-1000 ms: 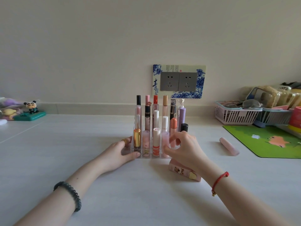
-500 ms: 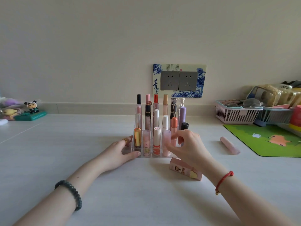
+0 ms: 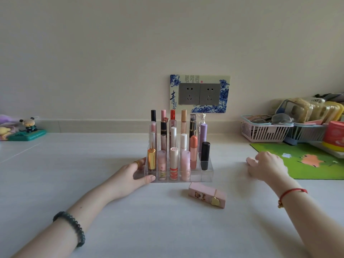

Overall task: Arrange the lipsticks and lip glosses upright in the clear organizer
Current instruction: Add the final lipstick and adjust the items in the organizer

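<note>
The left hand (image 3: 130, 175) has a gold ring (image 3: 137, 163) and dark beads (image 3: 74, 228), and the right hand (image 3: 268, 166) has a red string (image 3: 290, 192).

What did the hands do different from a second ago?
The right hand left the organizer and moved right, onto the pink tube by the green mat; whether it grips it is unclear. The left hand stays against the organizer's left side, and the pink boxy lipstick still lies in front.
</note>
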Action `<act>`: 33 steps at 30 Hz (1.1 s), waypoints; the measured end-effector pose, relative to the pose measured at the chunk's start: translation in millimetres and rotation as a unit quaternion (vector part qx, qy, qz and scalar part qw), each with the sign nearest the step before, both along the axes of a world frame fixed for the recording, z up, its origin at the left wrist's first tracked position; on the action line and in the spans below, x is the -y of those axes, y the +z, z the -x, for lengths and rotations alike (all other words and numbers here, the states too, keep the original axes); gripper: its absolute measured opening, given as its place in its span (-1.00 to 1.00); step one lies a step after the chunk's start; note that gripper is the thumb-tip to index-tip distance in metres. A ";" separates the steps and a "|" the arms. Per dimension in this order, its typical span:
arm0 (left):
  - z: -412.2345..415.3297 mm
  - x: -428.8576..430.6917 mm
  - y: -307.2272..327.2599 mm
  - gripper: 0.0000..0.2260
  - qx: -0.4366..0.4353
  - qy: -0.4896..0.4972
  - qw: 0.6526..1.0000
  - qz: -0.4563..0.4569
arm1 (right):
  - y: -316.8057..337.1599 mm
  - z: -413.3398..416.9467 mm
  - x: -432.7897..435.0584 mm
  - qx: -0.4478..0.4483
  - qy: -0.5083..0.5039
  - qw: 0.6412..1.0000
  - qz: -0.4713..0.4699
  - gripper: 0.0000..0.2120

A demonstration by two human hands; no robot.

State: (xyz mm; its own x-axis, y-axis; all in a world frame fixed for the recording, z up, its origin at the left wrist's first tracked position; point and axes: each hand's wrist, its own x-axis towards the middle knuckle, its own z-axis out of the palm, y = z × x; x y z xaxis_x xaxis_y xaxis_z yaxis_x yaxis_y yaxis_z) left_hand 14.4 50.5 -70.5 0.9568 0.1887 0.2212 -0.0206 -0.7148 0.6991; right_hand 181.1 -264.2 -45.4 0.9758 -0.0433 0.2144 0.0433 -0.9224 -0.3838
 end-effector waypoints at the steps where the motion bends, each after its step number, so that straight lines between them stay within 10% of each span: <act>1: 0.2 0.2 0.2 -0.61 0.001 -0.001 1.000 -0.002 | -0.4 -0.4 -0.1 -0.018 -0.006 1.000 -0.006 -0.75; 7: 0.9 1.4 1.1 -0.61 -0.003 0.000 1.000 -0.002 | 8.5 6.1 -0.1 0.006 0.019 0.998 -0.061 -0.67; 15: 1.0 2.4 2.6 -0.49 -0.016 0.005 1.000 -0.017 | 47.9 47.6 -20.7 0.310 0.134 0.903 -0.264 -0.79; 22: 0.8 1.1 1.8 -0.48 -0.011 0.008 1.000 -0.028 | 44.8 74.1 -49.3 0.232 0.299 0.828 -0.414 -0.72; 33: 0.1 -0.1 1.4 -0.46 -0.013 0.001 1.000 -0.018 | 30.4 77.8 -64.9 0.165 0.361 0.836 -0.379 -0.76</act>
State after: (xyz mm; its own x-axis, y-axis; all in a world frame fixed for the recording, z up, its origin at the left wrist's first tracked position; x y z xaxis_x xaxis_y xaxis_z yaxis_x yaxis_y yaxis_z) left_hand 14.3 50.6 -69.1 0.9620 0.1835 0.2021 -0.0003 -0.7396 0.6730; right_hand 103.3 -199.3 -15.1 0.6995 0.2860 0.6549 0.7025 -0.1075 -0.7035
